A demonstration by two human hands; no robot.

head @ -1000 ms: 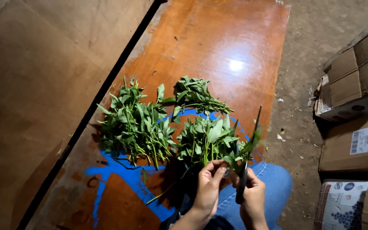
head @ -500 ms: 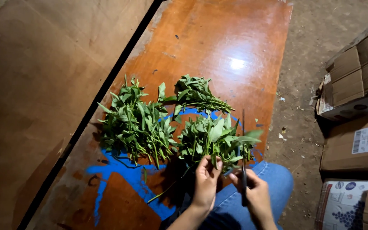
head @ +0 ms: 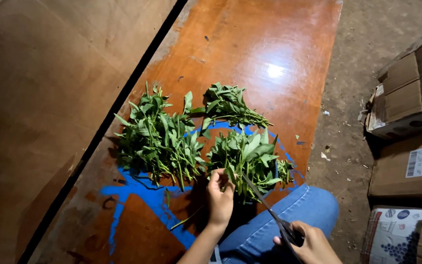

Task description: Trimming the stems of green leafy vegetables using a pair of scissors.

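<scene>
- So, my left hand (head: 219,198) is pinched around the stem ends of a leafy green bunch of cut stalks (head: 248,159), holding it down on the glossy orange-brown wooden board (head: 250,54) right in front of my knee.
- My right hand (head: 309,243) is wrapped closed around the dark handles of a pair of long metal scissors (head: 268,211), and the blades point up and left into the stems just beside my left fingers.
- Two more piles sit on the same board: a bigger heap of green leafy stalks (head: 158,139) to the left, and a smaller dark green sprig bundle (head: 229,103) a bit further up, lying across a blue painted patch (head: 142,193).
- My blue denim jeans leg (head: 289,220) is tucked under the scissors.
- Brown cardboard boxes (head: 409,127) are stacked off to the right on the dirt floor (head: 355,58).
</scene>
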